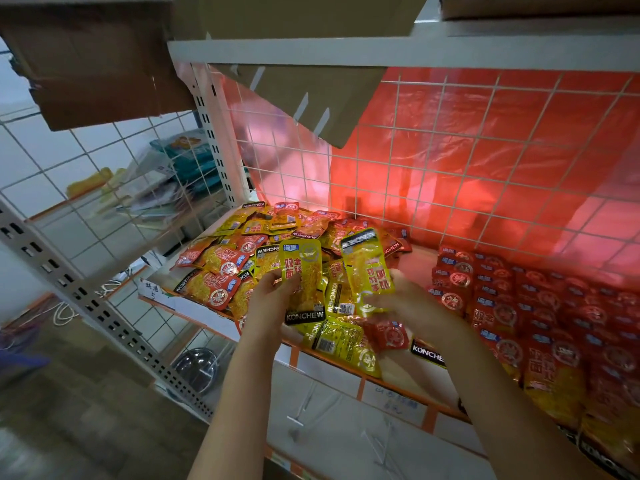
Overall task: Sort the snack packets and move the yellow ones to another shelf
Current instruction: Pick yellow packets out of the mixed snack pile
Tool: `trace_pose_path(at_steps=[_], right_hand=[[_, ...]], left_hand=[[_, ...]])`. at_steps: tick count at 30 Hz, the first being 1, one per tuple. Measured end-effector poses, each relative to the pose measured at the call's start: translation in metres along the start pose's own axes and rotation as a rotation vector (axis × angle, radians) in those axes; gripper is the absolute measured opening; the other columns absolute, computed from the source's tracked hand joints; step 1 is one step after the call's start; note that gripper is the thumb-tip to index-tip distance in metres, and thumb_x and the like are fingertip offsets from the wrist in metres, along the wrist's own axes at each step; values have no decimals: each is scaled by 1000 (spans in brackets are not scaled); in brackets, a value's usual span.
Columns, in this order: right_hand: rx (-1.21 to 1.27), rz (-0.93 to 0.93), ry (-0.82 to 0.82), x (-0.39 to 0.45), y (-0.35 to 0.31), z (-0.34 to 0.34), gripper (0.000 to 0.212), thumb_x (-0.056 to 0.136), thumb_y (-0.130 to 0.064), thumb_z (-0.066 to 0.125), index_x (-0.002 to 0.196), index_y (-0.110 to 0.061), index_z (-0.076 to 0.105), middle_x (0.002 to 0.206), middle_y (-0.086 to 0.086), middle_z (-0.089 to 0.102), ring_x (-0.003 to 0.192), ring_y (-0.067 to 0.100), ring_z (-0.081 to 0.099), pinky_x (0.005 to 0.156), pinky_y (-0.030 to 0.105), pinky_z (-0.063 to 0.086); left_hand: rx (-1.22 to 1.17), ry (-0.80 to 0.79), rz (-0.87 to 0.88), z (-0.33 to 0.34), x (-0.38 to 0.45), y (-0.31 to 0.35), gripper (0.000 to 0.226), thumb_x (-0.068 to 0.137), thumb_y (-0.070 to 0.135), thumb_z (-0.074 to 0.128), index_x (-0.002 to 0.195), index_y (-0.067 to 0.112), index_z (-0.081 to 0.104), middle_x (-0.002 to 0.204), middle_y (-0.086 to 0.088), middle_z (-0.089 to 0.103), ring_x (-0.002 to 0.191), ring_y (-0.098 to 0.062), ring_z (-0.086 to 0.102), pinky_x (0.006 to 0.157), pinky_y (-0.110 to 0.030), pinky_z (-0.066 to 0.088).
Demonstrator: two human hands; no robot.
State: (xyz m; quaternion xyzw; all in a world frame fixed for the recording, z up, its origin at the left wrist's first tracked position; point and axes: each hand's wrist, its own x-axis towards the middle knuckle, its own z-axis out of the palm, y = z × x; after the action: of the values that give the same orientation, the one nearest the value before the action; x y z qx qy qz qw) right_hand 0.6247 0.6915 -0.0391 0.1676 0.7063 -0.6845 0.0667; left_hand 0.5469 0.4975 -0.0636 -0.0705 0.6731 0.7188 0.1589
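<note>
On the wire-backed shelf [221, 318], your left hand [273, 299] and right hand [403, 301] are each pinching a yellow packet [302, 268]; slick film risks slipping into the mixed pile [263, 244].

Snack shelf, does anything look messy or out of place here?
Yes. The loose heap of mixed red and yellow foil snack packets at the shelf's left lies jumbled at all angles, unlike the neat rows of red packets on the right. One yellow packet overhangs the orange front shelf edge.
</note>
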Motion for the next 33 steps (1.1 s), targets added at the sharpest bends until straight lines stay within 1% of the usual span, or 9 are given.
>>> trace_pose_path(at_steps=[3,6,9,14,18,22,26,30,33], right_hand=[[-317,-111,124,3,-4,-10,16,82,-10,69,93,-10,57,80,5,63,65,15,60,59,26,50],[-324,-176,192,6,-5,-17,11,81,-15,71,81,-10,62,78,7,65,72,22,62,73,38,52],[-223,-194,230,8,-7,-21,7,80,-11,71,79,-12,64,81,7,68,78,24,65,78,39,55],[44,-184,261,12,-12,-24,12,79,-3,69,89,-10,66,97,15,67,93,29,65,85,42,55],[208,-181,276,12,-14,-23,12,81,-9,70,92,-11,65,92,11,70,81,26,68,77,42,56],[359,-121,296,14,-11,-18,14,84,-16,68,96,-10,64,84,5,71,70,19,69,69,36,58],[487,49,296,19,-8,-11,20,86,-21,66,96,-6,59,85,6,66,74,19,64,64,32,58],[623,159,123,14,-6,-3,27,86,6,57,111,3,51,92,11,63,73,19,65,49,19,53],[679,157,13,16,4,-1,56,81,13,56,134,0,43,88,13,71,67,17,71,50,19,53]], left_hand=[[13,13,7,0,-1,1,38,84,33,69,118,19,59,113,-11,66,96,-35,66,74,-55,56],[-4,1,11,0,-3,3,35,83,31,69,114,18,60,111,-14,66,95,-37,67,71,-54,56],[4,-12,22,-2,-4,5,29,83,32,68,109,19,61,111,-13,66,93,-35,67,69,-52,57],[-33,-23,17,-5,-8,8,32,89,26,63,119,16,56,109,-12,64,76,-25,68,47,-33,54],[-14,-12,42,-7,-6,8,28,90,26,62,115,17,58,109,-13,65,85,-28,66,67,-40,55],[-32,-29,49,-6,-6,9,25,90,26,62,113,16,59,100,-9,67,77,-24,67,60,-33,55],[-29,-29,41,-6,-1,7,34,87,30,66,117,16,58,104,-10,68,83,-28,68,68,-39,56],[-43,-42,27,-4,1,8,64,67,39,78,123,21,55,116,-10,66,98,-31,68,89,-55,52],[-31,-79,22,-3,4,9,68,63,36,79,124,19,54,112,-11,68,100,-32,67,92,-58,49]])
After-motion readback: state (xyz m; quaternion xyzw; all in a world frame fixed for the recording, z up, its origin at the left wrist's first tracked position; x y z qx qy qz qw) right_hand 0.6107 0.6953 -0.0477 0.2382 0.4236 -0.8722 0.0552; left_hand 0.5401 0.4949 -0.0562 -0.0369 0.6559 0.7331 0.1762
